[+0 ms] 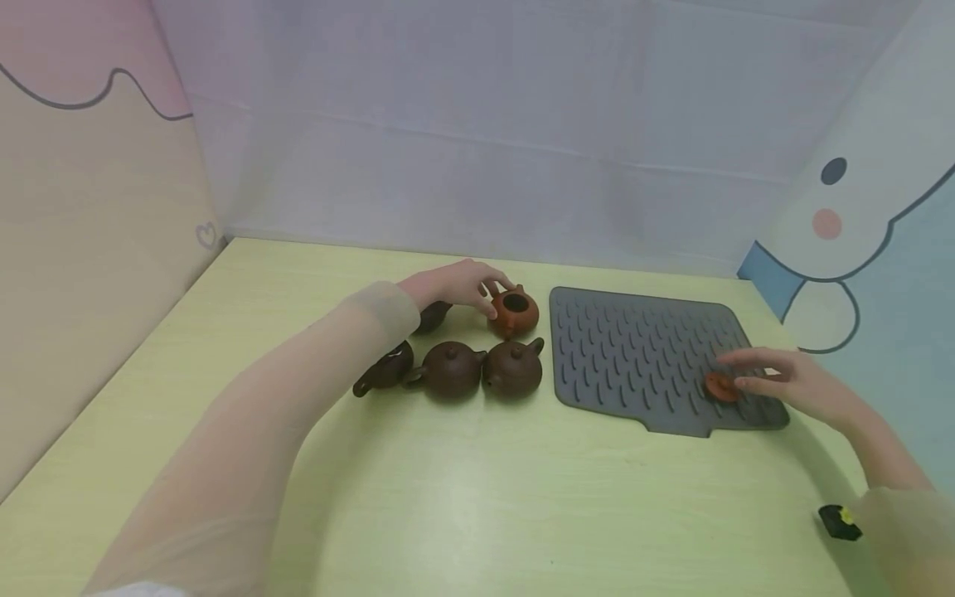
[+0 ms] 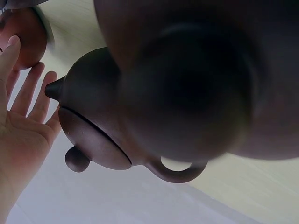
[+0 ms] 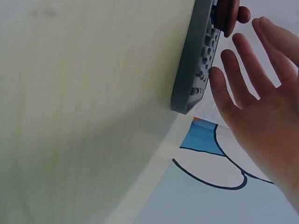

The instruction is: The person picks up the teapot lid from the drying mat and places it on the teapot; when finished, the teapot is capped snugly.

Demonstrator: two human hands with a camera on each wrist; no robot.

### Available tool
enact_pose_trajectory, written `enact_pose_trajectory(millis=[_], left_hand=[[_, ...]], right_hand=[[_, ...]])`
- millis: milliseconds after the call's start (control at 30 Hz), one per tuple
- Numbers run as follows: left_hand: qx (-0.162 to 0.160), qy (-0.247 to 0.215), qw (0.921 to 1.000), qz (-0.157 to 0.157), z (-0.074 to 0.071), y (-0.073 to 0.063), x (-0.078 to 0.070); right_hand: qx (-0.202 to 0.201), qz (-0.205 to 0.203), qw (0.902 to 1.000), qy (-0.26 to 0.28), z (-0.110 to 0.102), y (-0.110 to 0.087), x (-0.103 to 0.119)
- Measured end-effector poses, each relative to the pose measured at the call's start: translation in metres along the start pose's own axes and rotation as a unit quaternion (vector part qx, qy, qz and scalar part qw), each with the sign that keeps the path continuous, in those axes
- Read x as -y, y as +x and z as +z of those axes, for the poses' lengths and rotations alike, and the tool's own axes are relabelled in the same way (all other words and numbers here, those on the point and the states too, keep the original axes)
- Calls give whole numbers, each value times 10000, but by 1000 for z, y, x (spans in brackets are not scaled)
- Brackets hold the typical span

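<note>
A reddish-brown clay teapot (image 1: 515,315) stands lidless at the back of the table, its round opening facing up. My left hand (image 1: 466,283) reaches to its left side, with thumb and fingertips at the pot; in the left wrist view the fingers look fairly straight and spread. On the grey ridged mat (image 1: 612,348) lies a small reddish teapot lid (image 1: 722,387) with a knob. Beside that lid is my right hand (image 1: 802,383), thumb and fingers apart; the right wrist view shows a gap between the fingertips and the lid (image 3: 227,17).
Dark brown lidded teapots crowd near the left forearm: one teapot (image 1: 513,371) in front of the reddish pot, another teapot (image 1: 451,371) beside it, a third teapot (image 1: 388,369) partly behind the sleeve. One more dark pot (image 1: 431,317) is mostly hidden. A small black-and-yellow object (image 1: 840,522) lies by the right sleeve.
</note>
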State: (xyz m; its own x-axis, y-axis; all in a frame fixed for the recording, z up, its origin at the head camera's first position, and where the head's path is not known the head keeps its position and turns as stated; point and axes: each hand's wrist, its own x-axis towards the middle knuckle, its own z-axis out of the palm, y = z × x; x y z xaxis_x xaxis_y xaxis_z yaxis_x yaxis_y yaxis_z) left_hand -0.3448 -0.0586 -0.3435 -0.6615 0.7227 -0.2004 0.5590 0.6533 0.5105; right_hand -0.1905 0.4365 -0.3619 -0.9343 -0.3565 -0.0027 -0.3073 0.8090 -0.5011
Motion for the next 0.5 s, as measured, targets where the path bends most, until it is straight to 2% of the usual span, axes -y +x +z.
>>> enact_pose_trajectory(millis=[200, 500], left_hand=[[45, -83, 9999, -107, 1, 0, 1], [-8, -153, 9998, -93, 2, 1, 2]], right_hand=[[60, 17, 9999, 134, 6, 0, -3], [0, 96, 9998, 172, 8, 2, 0]])
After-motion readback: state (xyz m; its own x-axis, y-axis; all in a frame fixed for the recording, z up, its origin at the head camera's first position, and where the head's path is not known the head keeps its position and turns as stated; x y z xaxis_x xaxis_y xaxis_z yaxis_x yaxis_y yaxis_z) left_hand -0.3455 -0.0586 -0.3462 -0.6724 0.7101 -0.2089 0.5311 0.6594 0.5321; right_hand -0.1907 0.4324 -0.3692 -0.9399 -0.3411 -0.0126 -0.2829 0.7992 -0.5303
